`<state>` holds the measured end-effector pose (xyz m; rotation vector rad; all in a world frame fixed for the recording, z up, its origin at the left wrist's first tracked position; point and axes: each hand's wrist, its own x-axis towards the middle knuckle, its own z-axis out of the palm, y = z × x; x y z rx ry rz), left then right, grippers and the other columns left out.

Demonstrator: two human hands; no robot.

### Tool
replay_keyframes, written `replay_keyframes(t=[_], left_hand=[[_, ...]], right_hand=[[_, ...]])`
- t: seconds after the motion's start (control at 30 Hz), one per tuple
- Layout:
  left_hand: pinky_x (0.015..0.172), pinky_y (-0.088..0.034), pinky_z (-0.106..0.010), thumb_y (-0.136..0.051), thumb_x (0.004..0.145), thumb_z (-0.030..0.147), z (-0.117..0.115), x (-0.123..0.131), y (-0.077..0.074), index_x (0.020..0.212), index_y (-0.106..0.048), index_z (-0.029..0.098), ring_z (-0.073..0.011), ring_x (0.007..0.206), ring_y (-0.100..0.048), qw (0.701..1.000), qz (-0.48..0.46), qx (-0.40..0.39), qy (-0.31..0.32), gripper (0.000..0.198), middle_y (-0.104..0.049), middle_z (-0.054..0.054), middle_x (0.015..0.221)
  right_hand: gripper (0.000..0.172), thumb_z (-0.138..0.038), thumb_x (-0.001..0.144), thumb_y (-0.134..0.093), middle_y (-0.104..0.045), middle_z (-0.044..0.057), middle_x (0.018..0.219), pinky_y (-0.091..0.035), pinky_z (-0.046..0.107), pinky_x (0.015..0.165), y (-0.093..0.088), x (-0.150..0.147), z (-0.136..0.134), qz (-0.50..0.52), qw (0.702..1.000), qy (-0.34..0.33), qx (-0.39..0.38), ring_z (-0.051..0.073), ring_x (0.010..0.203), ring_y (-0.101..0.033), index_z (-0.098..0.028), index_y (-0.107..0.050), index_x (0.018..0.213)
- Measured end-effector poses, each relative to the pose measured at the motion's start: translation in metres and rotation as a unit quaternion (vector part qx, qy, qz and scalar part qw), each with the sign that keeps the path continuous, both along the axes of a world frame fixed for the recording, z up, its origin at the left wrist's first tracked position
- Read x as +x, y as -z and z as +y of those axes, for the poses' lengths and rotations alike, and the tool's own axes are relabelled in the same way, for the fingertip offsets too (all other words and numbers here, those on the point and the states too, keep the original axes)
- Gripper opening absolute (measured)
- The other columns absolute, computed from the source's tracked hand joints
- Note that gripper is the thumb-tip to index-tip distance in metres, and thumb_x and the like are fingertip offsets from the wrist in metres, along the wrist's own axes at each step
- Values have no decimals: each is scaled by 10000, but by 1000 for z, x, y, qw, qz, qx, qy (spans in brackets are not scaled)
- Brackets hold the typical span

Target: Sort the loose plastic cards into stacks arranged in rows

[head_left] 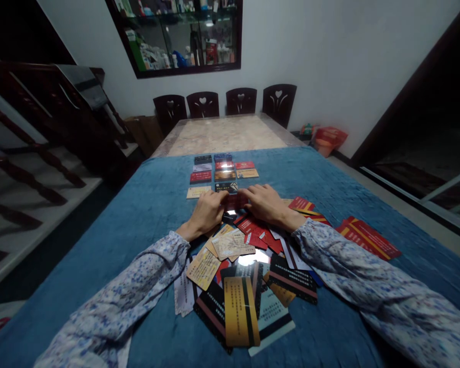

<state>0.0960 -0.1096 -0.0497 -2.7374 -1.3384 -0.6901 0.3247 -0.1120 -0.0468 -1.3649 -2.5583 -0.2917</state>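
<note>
Cards (242,313) lie on the near half of a long table (230,134), some squared up and many loose, so the work looks roughly midway. Beyond the hands, neat stacks (201,178) stand in three short columns, the right one shorter than the other two; that part seems done. Nearer, a loose heap (230,244) of cream, yellow, black, red and pale green ones fans out between the forearms, overlapping at all angles, and appears to be what is left. More red cards with yellow stripes (368,237) lie to the right, past the right sleeve (348,260). A dark red card (235,201) is between the two hands, just near of the black stack (225,187): the left hand (206,210) has its fingers closed on the left end, the right hand (264,202) on the right end. Whether it is a single card or several, I cannot tell. Blue cloth (157,204) covers the near part of the table, leaving the pale, stone-patterned far end bare. Four dark chairs (241,101) line the far side below a glass-fronted cabinet (187,38); a banister (30,143) and a cardboard box (143,134) are left, a red bag (331,135) right.
</note>
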Motion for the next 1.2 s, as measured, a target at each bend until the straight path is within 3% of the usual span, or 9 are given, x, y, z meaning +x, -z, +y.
replay_keyframes(t=[0.27,0.47,1.2], left_hand=[[1010,-485,-487,-593,882,169,1,1,4,1330,-577,147,-314,1120,-623,999,29,-31,-25,449,-714,-144,1197],[1025,-473,-493,-562,900,175,3,-1,7,1367,-546,110,-322,1149,-610,999,24,-36,-18,472,-683,-172,1213],[993,-436,-520,-588,872,224,2,-2,-4,1396,-505,117,-356,1152,-567,998,53,-21,-15,541,-638,-182,1201]], right_hand=[[478,-277,1002,-540,-682,137,1190,-354,338,842,-2,-1,0,-1,997,22,-68,261,1064,-619,-221,-500,1475],[501,-241,980,-534,-654,161,1217,-378,342,861,1,-1,4,21,996,16,-82,260,1087,-594,-174,-504,1475],[545,-166,855,-634,-630,157,1157,-426,360,821,5,5,12,40,999,-22,-16,261,1030,-544,-124,-541,1391]])
